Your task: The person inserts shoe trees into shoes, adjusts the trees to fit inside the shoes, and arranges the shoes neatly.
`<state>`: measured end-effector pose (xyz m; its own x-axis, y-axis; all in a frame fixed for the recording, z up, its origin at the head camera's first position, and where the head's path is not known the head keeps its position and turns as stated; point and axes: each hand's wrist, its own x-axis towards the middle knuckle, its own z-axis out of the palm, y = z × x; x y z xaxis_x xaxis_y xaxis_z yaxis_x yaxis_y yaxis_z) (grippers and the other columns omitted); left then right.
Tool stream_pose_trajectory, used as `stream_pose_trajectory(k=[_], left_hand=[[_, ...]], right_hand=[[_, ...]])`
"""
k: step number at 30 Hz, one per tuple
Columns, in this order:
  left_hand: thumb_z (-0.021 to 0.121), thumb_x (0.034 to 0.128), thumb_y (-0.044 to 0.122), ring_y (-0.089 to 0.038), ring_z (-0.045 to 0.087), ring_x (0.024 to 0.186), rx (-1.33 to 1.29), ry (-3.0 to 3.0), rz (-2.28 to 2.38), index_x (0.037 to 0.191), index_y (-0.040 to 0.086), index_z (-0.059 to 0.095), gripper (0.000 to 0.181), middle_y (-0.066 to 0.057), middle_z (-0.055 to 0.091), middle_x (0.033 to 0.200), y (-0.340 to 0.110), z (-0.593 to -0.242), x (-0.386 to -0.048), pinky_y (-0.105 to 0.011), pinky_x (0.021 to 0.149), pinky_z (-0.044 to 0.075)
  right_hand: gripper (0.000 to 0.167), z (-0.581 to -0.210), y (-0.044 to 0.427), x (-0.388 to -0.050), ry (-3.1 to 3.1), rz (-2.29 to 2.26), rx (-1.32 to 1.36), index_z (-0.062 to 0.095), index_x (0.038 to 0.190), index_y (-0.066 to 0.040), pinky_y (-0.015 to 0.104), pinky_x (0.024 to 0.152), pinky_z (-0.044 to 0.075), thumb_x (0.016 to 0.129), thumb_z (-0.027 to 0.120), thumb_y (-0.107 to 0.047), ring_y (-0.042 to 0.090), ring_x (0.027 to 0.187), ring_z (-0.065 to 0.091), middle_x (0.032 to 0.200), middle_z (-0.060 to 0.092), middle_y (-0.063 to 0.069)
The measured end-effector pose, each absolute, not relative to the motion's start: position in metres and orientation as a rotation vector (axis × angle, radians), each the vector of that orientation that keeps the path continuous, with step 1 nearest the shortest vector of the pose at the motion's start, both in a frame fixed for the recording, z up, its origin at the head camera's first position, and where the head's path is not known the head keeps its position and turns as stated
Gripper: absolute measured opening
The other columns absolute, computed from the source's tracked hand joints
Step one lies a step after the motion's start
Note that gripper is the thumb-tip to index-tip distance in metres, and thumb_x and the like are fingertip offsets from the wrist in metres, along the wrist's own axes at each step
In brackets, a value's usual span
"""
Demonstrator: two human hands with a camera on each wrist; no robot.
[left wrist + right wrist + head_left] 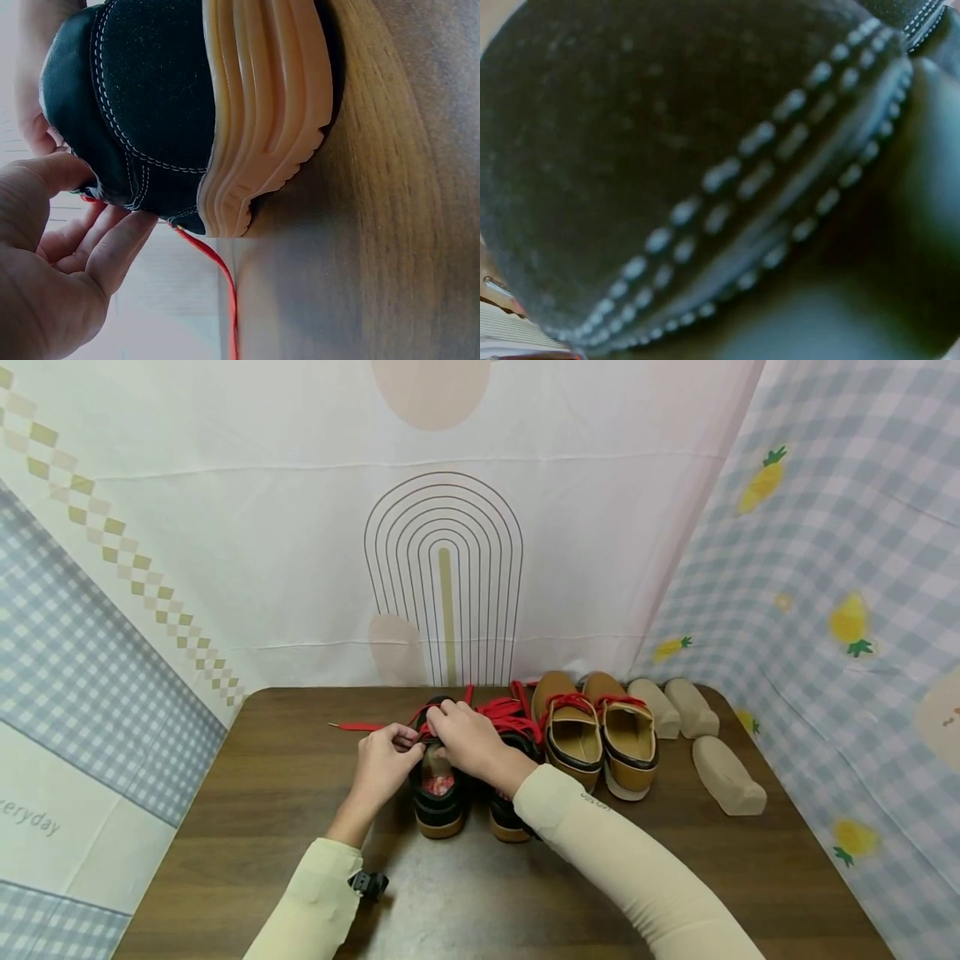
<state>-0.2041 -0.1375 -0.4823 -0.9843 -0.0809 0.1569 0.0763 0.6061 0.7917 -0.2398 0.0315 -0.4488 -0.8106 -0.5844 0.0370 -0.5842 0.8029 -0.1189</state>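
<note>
A black shoe (439, 806) with a red shoelace (360, 727) stands at the table's middle, toe toward the back wall. On its left side, my left hand (384, 763) pinches the shoe's edge by the lace holes, thumb at the top edge and fingers along the outside, as the left wrist view shows. My right hand (468, 739) curls over the front opening, fingertips pinching at the shoelace; exactly what lies under them is mostly hidden. Dark suede with white stitching (667, 135) fills the right wrist view, blurred. The lace's loose end trails left over the table.
A second black shoe (510, 828) with red laces stands close on the right, partly under my right arm. Beyond it are two tan shoes (628, 768) with red laces. Several beige shoe-shaped inserts (727, 775) lie at the right of the wooden table (270, 802).
</note>
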Motion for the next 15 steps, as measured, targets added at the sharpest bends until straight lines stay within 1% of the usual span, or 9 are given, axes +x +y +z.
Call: stream_pose_trajectory(k=[8,15], left_hand=[[0.080,0.0855,0.015,-0.021,0.073,0.084,0.003,-2.675,-1.367,0.100,0.005,0.075,0.018,-0.008,0.075,0.092,-0.136,-0.478,-0.204,-0.037,0.075,0.060],[0.079,0.0869,0.015,-0.025,0.071,0.096,-0.075,-2.751,-1.311,0.118,0.004,0.067,0.035,-0.012,0.073,0.105,-0.138,-0.469,-0.203,-0.041,0.084,0.059]], right_hand=[[0.032,-0.449,0.038,-0.236,3.002,-0.221,-1.007,0.055,0.101,-0.017,0.032,0.075,0.052,0.090,0.082,-0.031,0.020,0.099,0.057,0.102,0.054,0.000],[0.028,-0.442,0.046,-0.228,2.976,-0.338,-1.067,0.062,0.108,-0.016,0.033,0.085,0.055,0.091,0.081,-0.026,0.020,0.102,0.058,0.109,0.059,0.002]])
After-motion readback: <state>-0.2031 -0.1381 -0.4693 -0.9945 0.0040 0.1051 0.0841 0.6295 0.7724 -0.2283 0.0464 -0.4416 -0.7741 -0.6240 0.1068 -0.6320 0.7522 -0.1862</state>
